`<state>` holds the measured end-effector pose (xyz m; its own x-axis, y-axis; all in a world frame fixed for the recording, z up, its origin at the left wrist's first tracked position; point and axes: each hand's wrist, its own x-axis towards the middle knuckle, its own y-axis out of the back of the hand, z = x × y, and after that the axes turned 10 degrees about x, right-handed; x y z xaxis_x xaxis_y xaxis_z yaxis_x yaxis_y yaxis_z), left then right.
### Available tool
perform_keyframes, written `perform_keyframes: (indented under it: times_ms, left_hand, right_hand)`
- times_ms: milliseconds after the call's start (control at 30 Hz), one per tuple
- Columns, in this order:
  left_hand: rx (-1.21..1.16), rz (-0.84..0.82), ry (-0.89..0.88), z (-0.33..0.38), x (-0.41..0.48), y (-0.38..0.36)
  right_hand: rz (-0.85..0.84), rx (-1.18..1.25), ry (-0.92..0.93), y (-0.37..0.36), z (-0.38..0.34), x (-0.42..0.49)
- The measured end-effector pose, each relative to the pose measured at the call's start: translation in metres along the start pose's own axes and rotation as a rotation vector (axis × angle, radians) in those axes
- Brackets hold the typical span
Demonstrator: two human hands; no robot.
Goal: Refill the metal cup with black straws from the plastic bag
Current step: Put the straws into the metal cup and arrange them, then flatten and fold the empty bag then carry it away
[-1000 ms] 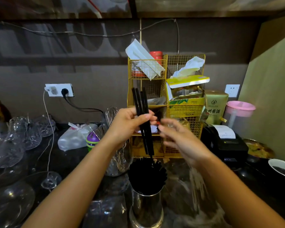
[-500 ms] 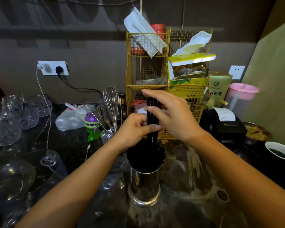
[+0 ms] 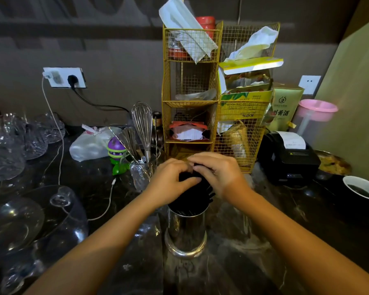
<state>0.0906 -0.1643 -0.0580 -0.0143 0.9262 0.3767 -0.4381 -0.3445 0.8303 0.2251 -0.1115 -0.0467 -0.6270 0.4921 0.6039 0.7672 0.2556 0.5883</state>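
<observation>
Dark counter (image 3: 98, 188), metal cup (image 3: 186, 231) upright — left hand (image 3: 170, 184), right hand (image 3: 219, 175) cupped, pressing black straws (image 3: 192, 199).

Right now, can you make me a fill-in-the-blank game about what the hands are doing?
1. Both hands press on the black straws standing in the ____ cup.
2. The whisk stands to the ____ of the left hand.
3. Behind the right hand stands a wire rack coloured ____.

Missing words: metal; left; yellow.
</observation>
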Motion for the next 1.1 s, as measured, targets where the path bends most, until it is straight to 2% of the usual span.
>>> perform_keyframes:
  times_ms: [133,267,433,600,800,933,1100]
  left_hand:
    - [0.206,-0.008,0.004,-0.009,-0.009,-0.003]
    - [0.324,-0.157,0.008,-0.017,-0.015,-0.01]
    - [0.315,-0.324,0.006,-0.021,-0.017,-0.014]
    - [0.303,-0.4,0.011,-0.021,-0.016,-0.013]
    - [0.299,-0.259,0.031,-0.025,-0.015,0.006]
    - [0.276,-0.14,0.04,-0.034,-0.033,0.027]
    - [0.174,-0.102,0.086,-0.06,-0.089,0.027]
  right_hand:
    - [-0.054,0.014,-0.049,-0.013,0.01,-0.011]
    - [-0.189,0.052,-0.226,-0.023,0.015,-0.018]
    - [-0.447,-0.221,-0.265,-0.028,0.019,-0.027]
    - [-0.559,-0.262,-0.337,-0.025,0.015,-0.029]
    - [-0.57,-0.296,-0.374,-0.015,-0.003,-0.012]
    - [-0.546,-0.237,-0.284,-0.02,-0.031,-0.002]
    - [-0.609,-0.099,-0.162,-0.047,-0.06,-0.017]
